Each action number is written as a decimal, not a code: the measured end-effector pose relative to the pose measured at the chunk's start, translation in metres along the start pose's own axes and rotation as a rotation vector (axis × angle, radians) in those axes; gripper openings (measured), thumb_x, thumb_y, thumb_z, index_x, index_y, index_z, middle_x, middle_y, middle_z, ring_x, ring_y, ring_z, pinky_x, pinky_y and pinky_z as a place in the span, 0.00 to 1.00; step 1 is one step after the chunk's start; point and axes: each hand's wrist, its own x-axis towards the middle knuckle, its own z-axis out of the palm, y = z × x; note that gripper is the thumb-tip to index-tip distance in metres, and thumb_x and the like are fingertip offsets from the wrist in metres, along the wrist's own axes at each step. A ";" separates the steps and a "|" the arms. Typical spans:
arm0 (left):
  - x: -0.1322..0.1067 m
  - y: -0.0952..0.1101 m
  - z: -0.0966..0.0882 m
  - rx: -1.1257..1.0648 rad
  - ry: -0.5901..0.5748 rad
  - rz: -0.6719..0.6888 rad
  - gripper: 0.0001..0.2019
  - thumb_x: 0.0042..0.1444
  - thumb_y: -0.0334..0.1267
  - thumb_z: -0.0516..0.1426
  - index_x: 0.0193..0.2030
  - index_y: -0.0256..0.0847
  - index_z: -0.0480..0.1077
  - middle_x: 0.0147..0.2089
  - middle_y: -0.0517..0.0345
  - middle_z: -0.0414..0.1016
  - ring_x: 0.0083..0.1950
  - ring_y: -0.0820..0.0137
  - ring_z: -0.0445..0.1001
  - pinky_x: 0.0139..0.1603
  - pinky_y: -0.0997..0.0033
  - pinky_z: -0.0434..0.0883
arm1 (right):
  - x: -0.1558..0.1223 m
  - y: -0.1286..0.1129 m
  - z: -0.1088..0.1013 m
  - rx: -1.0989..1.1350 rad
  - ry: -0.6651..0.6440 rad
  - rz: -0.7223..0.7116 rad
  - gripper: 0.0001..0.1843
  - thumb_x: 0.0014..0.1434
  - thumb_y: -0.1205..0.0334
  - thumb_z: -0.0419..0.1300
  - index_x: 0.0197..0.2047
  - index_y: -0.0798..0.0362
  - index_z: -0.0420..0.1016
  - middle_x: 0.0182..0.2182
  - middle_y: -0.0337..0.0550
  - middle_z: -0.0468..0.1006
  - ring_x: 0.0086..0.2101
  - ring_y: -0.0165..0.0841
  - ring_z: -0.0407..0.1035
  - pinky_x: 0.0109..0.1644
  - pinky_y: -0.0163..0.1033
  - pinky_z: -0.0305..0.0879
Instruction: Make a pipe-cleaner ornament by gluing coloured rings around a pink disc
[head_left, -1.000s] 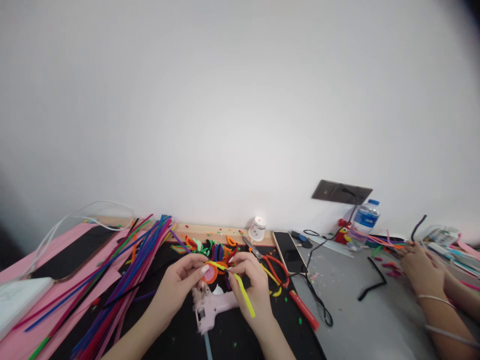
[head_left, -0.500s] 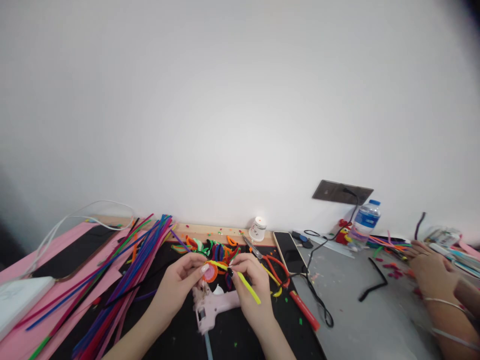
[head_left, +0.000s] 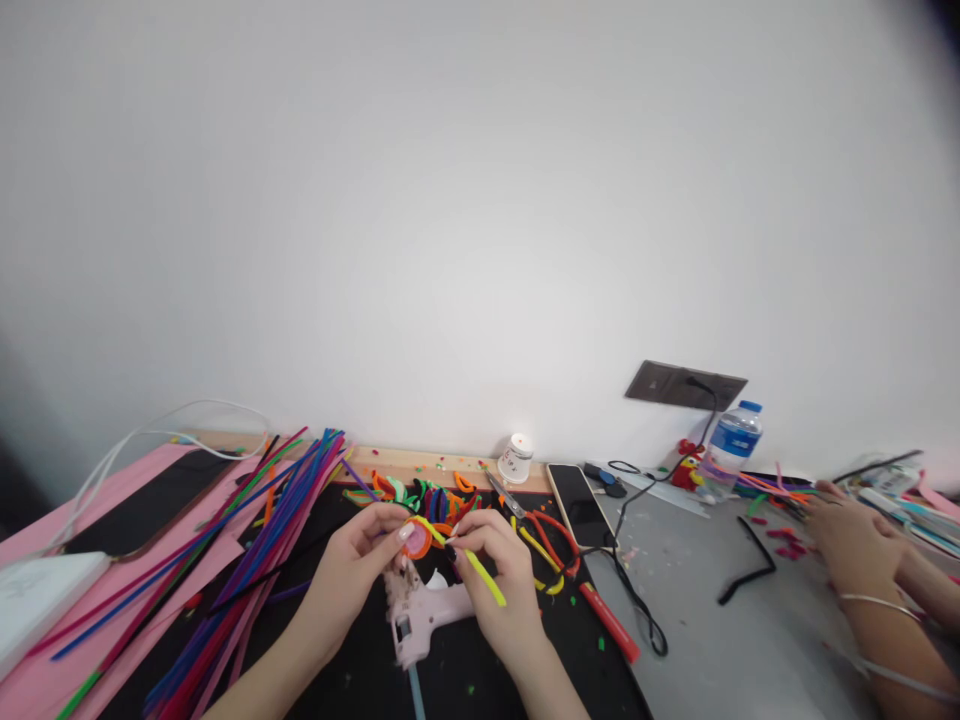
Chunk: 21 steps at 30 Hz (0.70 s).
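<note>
Between finger and thumb, my left hand point(head_left: 367, 555) pinches a small coil point(head_left: 417, 540) with an orange rim and a pink middle. A yellow pipe cleaner point(head_left: 484, 578) lies along the coil's upper edge and runs across to my right hand point(head_left: 499, 560), whose fingers are closed on it. Its loose end sticks out below the right fingers. Under both hands, a pale pink glue gun point(head_left: 420, 620) rests on the black mat point(head_left: 360, 670). Behind them is a pile of bent pipe cleaners point(head_left: 431, 500) in mixed colours.
Long pipe cleaners point(head_left: 262, 570) lie bundled at left on pink sheets. Scissors point(head_left: 555, 540), a phone point(head_left: 581, 505), an upturned paper cup point(head_left: 515, 458) and a black cord point(head_left: 637, 590) are nearby. At right are a water bottle point(head_left: 731, 445) and another person's hands point(head_left: 855, 540).
My right hand has shifted slightly left with the yellow pipe cleaner, and the coil has moved a little left. The other person's black strip has swung from upright to nearly level.
</note>
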 end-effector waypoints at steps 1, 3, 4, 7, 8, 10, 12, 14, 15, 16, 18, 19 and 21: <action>0.000 -0.001 -0.001 -0.012 -0.003 -0.002 0.11 0.46 0.42 0.65 0.33 0.40 0.73 0.29 0.62 0.76 0.23 0.73 0.69 0.26 0.73 0.67 | 0.000 0.000 0.000 -0.002 -0.007 0.002 0.06 0.60 0.67 0.57 0.32 0.52 0.74 0.35 0.46 0.74 0.33 0.35 0.70 0.33 0.38 0.66; 0.001 -0.003 -0.001 -0.038 -0.009 -0.012 0.11 0.46 0.42 0.65 0.34 0.40 0.73 0.29 0.62 0.77 0.24 0.74 0.69 0.26 0.74 0.67 | -0.001 0.000 0.000 -0.004 -0.018 0.003 0.06 0.60 0.67 0.57 0.32 0.52 0.74 0.35 0.46 0.74 0.33 0.35 0.70 0.33 0.37 0.66; 0.001 -0.004 -0.002 -0.049 -0.011 -0.014 0.11 0.46 0.42 0.65 0.34 0.40 0.72 0.29 0.62 0.76 0.24 0.74 0.69 0.26 0.74 0.66 | -0.001 0.000 0.000 -0.006 -0.021 0.003 0.07 0.60 0.67 0.57 0.32 0.52 0.74 0.35 0.46 0.74 0.33 0.35 0.70 0.33 0.37 0.66; 0.000 -0.004 -0.001 -0.068 -0.016 -0.018 0.12 0.46 0.41 0.65 0.35 0.39 0.72 0.29 0.63 0.76 0.24 0.74 0.69 0.26 0.75 0.66 | -0.002 -0.001 0.000 -0.012 -0.026 -0.002 0.07 0.60 0.68 0.56 0.32 0.52 0.74 0.35 0.46 0.74 0.33 0.35 0.70 0.34 0.38 0.66; 0.000 -0.003 -0.001 -0.072 -0.012 -0.018 0.12 0.46 0.41 0.65 0.35 0.39 0.72 0.29 0.63 0.76 0.23 0.75 0.69 0.25 0.75 0.66 | -0.002 -0.001 0.000 -0.015 -0.029 -0.001 0.07 0.60 0.68 0.56 0.32 0.52 0.74 0.35 0.47 0.74 0.34 0.35 0.70 0.34 0.37 0.66; 0.000 -0.002 0.000 -0.081 -0.005 -0.020 0.13 0.46 0.42 0.66 0.35 0.39 0.72 0.29 0.63 0.75 0.23 0.75 0.68 0.25 0.75 0.66 | -0.003 -0.001 0.000 -0.018 -0.039 0.002 0.07 0.60 0.69 0.56 0.32 0.53 0.74 0.36 0.47 0.73 0.34 0.35 0.70 0.33 0.37 0.66; -0.001 -0.002 0.001 -0.096 -0.002 -0.021 0.13 0.45 0.42 0.66 0.36 0.39 0.72 0.29 0.63 0.76 0.23 0.75 0.68 0.25 0.76 0.65 | -0.003 0.000 0.000 -0.021 -0.049 0.002 0.07 0.60 0.69 0.56 0.33 0.53 0.74 0.36 0.47 0.73 0.34 0.34 0.70 0.33 0.37 0.66; 0.000 -0.002 0.001 -0.111 -0.003 -0.017 0.14 0.45 0.42 0.66 0.36 0.39 0.72 0.29 0.63 0.76 0.23 0.75 0.68 0.25 0.76 0.66 | -0.002 0.001 0.000 -0.025 -0.056 -0.005 0.07 0.60 0.69 0.56 0.33 0.53 0.74 0.36 0.47 0.73 0.34 0.35 0.71 0.34 0.37 0.66; 0.000 -0.002 0.001 -0.118 -0.005 -0.014 0.14 0.45 0.42 0.66 0.36 0.39 0.72 0.29 0.63 0.76 0.23 0.75 0.69 0.26 0.76 0.66 | -0.002 0.001 0.000 -0.027 -0.057 -0.010 0.07 0.60 0.69 0.55 0.33 0.53 0.74 0.36 0.47 0.73 0.34 0.35 0.71 0.34 0.37 0.66; 0.000 -0.003 0.001 -0.123 -0.008 -0.010 0.14 0.45 0.42 0.66 0.36 0.39 0.72 0.29 0.63 0.76 0.24 0.75 0.69 0.26 0.76 0.66 | -0.002 0.002 0.000 -0.028 -0.056 -0.014 0.07 0.60 0.69 0.55 0.33 0.53 0.74 0.36 0.47 0.73 0.34 0.35 0.71 0.34 0.37 0.66; 0.000 -0.004 0.000 -0.129 -0.021 -0.001 0.14 0.46 0.42 0.66 0.37 0.39 0.71 0.29 0.63 0.76 0.24 0.75 0.69 0.26 0.76 0.66 | -0.001 0.002 0.000 -0.030 -0.055 -0.017 0.07 0.59 0.70 0.55 0.33 0.53 0.74 0.36 0.47 0.73 0.34 0.35 0.71 0.35 0.37 0.66; 0.000 -0.004 0.000 -0.129 -0.029 0.004 0.14 0.46 0.42 0.66 0.38 0.39 0.71 0.28 0.64 0.75 0.24 0.75 0.69 0.26 0.76 0.66 | -0.001 0.002 0.000 -0.032 -0.055 -0.016 0.07 0.59 0.70 0.55 0.33 0.53 0.74 0.36 0.47 0.73 0.34 0.35 0.71 0.35 0.37 0.66; 0.000 -0.005 -0.001 -0.126 -0.045 0.017 0.14 0.48 0.42 0.65 0.40 0.40 0.70 0.27 0.65 0.74 0.24 0.75 0.68 0.26 0.76 0.66 | -0.001 0.002 0.000 -0.039 -0.058 -0.015 0.07 0.59 0.71 0.55 0.33 0.53 0.74 0.36 0.47 0.73 0.35 0.35 0.71 0.36 0.37 0.67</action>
